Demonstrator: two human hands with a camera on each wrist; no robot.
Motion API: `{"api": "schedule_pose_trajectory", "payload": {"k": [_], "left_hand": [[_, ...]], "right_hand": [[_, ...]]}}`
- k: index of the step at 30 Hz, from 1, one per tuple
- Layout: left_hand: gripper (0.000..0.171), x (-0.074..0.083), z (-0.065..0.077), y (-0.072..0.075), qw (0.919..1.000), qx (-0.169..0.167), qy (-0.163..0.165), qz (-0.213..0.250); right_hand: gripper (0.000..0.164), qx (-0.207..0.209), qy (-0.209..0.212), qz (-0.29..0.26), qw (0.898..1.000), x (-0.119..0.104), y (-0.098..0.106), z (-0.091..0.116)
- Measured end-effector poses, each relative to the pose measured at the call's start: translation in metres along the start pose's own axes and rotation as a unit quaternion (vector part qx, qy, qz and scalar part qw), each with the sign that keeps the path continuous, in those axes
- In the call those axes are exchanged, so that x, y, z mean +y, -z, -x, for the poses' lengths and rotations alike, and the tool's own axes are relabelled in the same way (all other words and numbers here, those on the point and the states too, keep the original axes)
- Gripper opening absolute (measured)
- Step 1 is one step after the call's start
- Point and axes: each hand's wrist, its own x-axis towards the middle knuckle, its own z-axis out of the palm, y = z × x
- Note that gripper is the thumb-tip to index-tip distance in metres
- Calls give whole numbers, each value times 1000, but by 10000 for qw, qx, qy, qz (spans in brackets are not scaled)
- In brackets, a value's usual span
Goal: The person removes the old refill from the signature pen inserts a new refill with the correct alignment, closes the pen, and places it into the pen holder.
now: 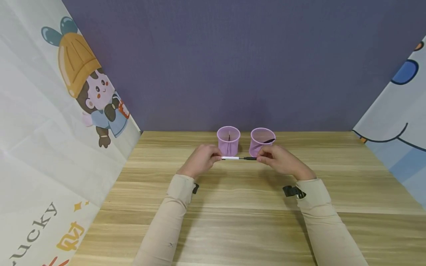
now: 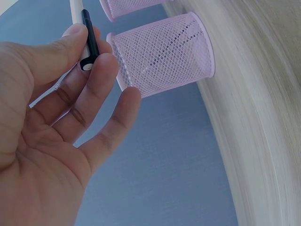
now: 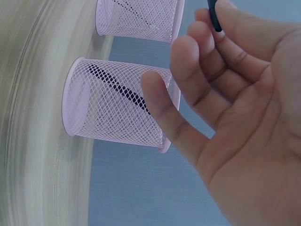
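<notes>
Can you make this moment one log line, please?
left hand: pinches white pen part; right hand: pinches black pen part; parts: lined up end to end; left pink cup: dark contents; right pink cup: dark stick

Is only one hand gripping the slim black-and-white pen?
No, in the head view the left hand pinches the pen's white part while the right hand pinches its black part.

We stretch our left forearm (image 1: 166, 225) and right forearm (image 1: 327, 221) forward, our left hand (image 1: 202, 161) and right hand (image 1: 284, 160) facing each other, apart, each thumb (image 2: 56, 55) pinching toward the fingertips, the little finger (image 2: 115, 121) standing away.
</notes>
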Motion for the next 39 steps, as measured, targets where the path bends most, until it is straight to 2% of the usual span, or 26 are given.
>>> {"api": "schedule_pose_trajectory", "payload": {"k": [39], "left_hand": [[6, -7, 1, 2, 9999, 5, 127, -116]], "right_hand": [[7, 31, 46, -11, 10000, 6, 2, -1]]}}
